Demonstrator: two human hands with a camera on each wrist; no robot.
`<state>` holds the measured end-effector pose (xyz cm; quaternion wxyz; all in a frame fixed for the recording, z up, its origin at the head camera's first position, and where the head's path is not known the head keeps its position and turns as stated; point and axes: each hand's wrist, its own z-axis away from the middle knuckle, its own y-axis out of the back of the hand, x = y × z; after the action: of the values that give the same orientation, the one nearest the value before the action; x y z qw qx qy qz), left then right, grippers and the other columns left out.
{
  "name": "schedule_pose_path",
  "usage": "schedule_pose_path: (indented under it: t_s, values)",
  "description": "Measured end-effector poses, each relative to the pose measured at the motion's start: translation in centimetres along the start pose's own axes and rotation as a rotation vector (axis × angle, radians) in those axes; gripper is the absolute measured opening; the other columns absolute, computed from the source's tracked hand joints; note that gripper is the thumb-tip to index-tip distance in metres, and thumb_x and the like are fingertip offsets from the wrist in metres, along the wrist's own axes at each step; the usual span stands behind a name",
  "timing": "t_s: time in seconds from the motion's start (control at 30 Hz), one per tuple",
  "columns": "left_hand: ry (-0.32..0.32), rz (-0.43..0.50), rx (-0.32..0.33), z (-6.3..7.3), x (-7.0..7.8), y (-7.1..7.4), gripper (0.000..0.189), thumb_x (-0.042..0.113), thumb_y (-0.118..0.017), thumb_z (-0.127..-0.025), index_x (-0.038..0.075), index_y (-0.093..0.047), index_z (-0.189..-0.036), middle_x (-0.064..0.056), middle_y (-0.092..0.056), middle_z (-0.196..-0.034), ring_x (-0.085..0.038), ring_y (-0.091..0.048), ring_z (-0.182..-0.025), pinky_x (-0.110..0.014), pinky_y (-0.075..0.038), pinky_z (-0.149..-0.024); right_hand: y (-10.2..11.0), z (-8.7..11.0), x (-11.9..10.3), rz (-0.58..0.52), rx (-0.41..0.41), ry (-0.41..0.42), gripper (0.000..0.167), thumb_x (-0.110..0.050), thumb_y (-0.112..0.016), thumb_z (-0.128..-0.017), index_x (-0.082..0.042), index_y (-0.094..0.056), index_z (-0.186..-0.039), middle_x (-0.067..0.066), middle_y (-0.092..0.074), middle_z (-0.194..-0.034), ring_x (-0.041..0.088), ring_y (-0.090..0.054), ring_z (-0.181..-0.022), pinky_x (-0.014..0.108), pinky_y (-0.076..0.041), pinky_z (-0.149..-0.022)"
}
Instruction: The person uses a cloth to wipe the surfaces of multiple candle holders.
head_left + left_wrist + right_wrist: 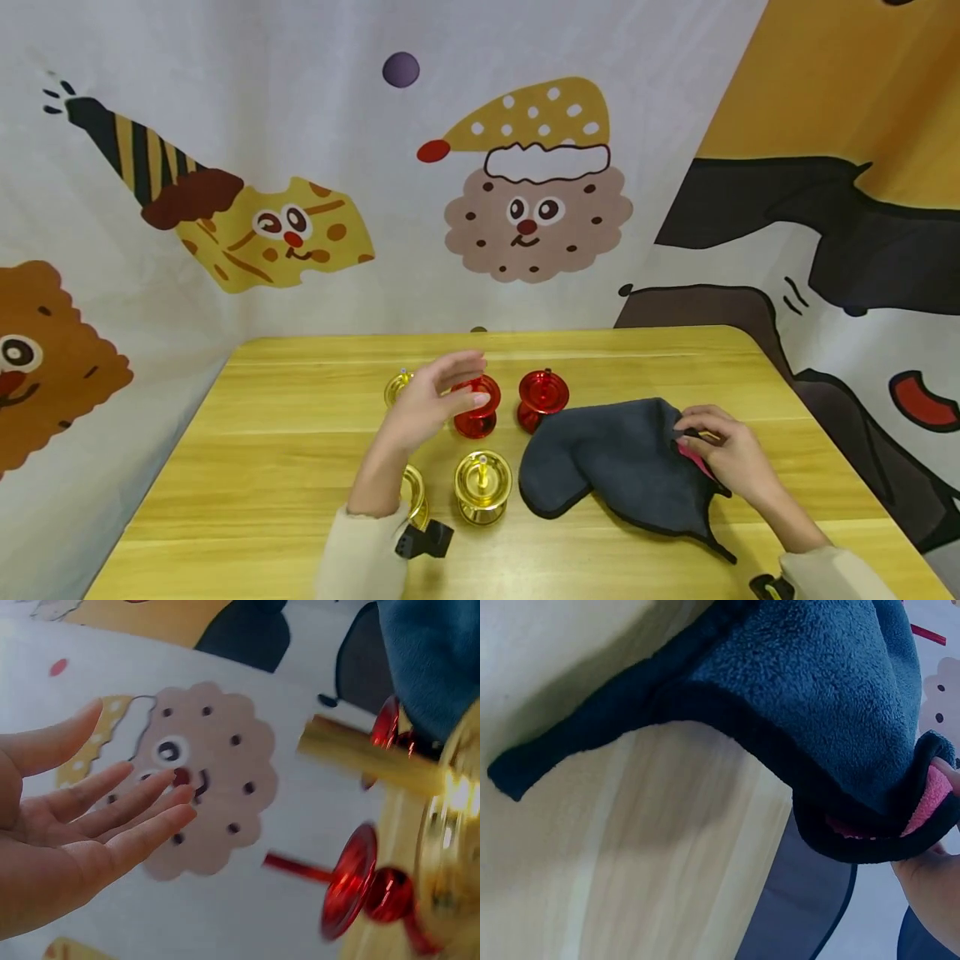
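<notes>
A dark grey-blue fleece cloth shaped like a mitten (615, 458), with black trim and a pink lining, lies on the table at the right. Its edge is pinched between the thumb and fingers of my right hand (723, 450); the right wrist view shows the pink lining (930, 801) by the thumb. My left hand (431, 404) hovers with loosely extended fingers and nothing in it. Behind and below it stands a red candlestick (475, 425), partly covered. A second red candlestick (542, 396) touches or nearly touches the cloth's far edge; I cannot tell which.
A gold candlestick (483, 487) stands left of the cloth. My left forearm partly hides another gold one (415, 492), and a third (395, 390) shows behind the hand. The wooden table (247, 433) ends at a printed curtain (405, 267).
</notes>
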<state>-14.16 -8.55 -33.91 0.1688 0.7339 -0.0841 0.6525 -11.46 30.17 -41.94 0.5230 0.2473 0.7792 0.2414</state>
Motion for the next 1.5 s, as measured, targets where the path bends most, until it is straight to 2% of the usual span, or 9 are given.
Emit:
schedule_pose_path:
  t_s: [0.17, 0.47, 0.73, 0.83, 0.97, 1.1, 1.2, 1.37, 1.5]
  values:
    - [0.044, -0.03, -0.045, -2.7, -0.5, -1.6, 0.05, 0.004, -0.066, -0.083, 0.003, -0.048, -0.13, -0.013, -0.053, -0.125, -0.028, -0.048, -0.117, -0.034, -0.046, -0.091, -0.1, 0.3, 0.5, 0.014, -0.009, -0.015, 0.02, 0.014, -0.068, -0.072, -0.001, -0.067, -0.085, 0.016, -0.056, -0.1, -0.012, -0.046, -0.09, 0.006, -0.046, -0.069]
    - [0.15, -0.096, -0.062, -6.3, -0.8, -3.3, 0.051, 0.009, -0.069, -0.081, 0.007, -0.051, -0.128, -0.01, -0.054, -0.124, -0.025, -0.048, -0.116, -0.035, -0.043, -0.094, -0.7, 0.6, 0.9, -0.002, -0.014, -0.007, 0.02, 0.014, -0.068, -0.072, -0.002, -0.067, -0.084, 0.015, -0.057, -0.097, -0.009, -0.048, -0.089, 0.007, -0.047, -0.068]
    - [0.253, -0.061, -0.089, -8.4, -2.3, -3.7, 0.041, 0.003, -0.055, -0.088, 0.006, -0.049, -0.129, -0.016, -0.051, -0.124, -0.031, -0.052, -0.111, -0.037, -0.045, -0.089, -0.9, 0.7, 1.2, -0.005, -0.026, -0.024, 0.02, 0.014, -0.068, -0.072, -0.002, -0.067, -0.084, 0.015, -0.057, -0.098, -0.009, -0.048, -0.088, 0.008, -0.047, -0.067]
    - [0.316, -0.058, -0.095, -8.9, -3.2, -3.9, 0.041, 0.001, -0.053, -0.089, 0.005, -0.048, -0.129, -0.017, -0.049, -0.125, -0.028, -0.053, -0.105, -0.032, -0.045, -0.079, -0.9, 0.8, 1.1, -0.008, -0.031, -0.023, 0.02, 0.013, -0.068, -0.072, -0.003, -0.067, -0.084, 0.015, -0.057, -0.098, -0.008, -0.048, -0.089, 0.009, -0.048, -0.067]
    - [0.384, -0.018, -0.111, -9.3, -4.3, -4.2, 0.043, -0.003, -0.05, -0.088, 0.003, -0.046, -0.131, -0.019, -0.047, -0.124, -0.023, -0.049, -0.091, -0.03, -0.038, -0.067, -1.0, 0.8, 1.1, -0.008, -0.039, -0.019, 0.021, 0.013, -0.068, -0.072, -0.003, -0.067, -0.084, 0.014, -0.057, -0.098, -0.007, -0.049, -0.088, 0.01, -0.049, -0.067]
    - [0.434, 0.01, -0.116, -9.1, -5.1, -4.4, 0.045, -0.003, -0.05, -0.088, 0.003, -0.044, -0.132, -0.021, -0.043, -0.129, -0.027, -0.049, -0.106, -0.039, -0.044, -0.087, -1.0, 0.9, 1.2, -0.007, -0.044, -0.026, 0.021, 0.014, -0.068, -0.072, -0.003, -0.067, -0.085, 0.014, -0.057, -0.098, -0.006, -0.05, -0.088, 0.011, -0.049, -0.066]
    - [0.469, 0.075, -0.124, -9.0, -5.5, -4.6, 0.047, -0.006, -0.048, -0.089, 0.002, -0.041, -0.134, -0.021, -0.037, -0.135, -0.034, -0.045, -0.117, -0.049, -0.037, -0.098, -1.0, 0.9, 1.1, -0.002, -0.053, -0.037, 0.021, 0.013, -0.068, -0.072, -0.004, -0.067, -0.085, 0.014, -0.057, -0.098, -0.007, -0.05, -0.088, 0.012, -0.049, -0.066]
    - [0.489, 0.162, -0.114, -8.9, -5.8, -5.0, 0.048, -0.009, -0.044, -0.09, -0.002, -0.035, -0.136, -0.024, -0.031, -0.138, -0.037, -0.046, -0.115, -0.048, -0.038, -0.097, -1.0, 0.8, 0.9, 0.015, -0.065, -0.049, 0.021, 0.012, -0.068, -0.073, -0.005, -0.067, -0.086, 0.013, -0.058, -0.099, -0.007, -0.049, -0.088, 0.012, -0.049, -0.067]
    - [0.493, 0.174, -0.092, -9.0, -6.0, -5.2, 0.048, -0.009, -0.047, -0.089, -0.003, -0.035, -0.136, -0.026, -0.036, -0.134, -0.035, -0.048, -0.113, -0.046, -0.042, -0.094, -1.0, 0.8, 0.8, 0.018, -0.069, -0.05, 0.021, 0.012, -0.068, -0.073, -0.005, -0.067, -0.087, 0.013, -0.057, -0.1, -0.008, -0.049, -0.089, 0.012, -0.049, -0.067]
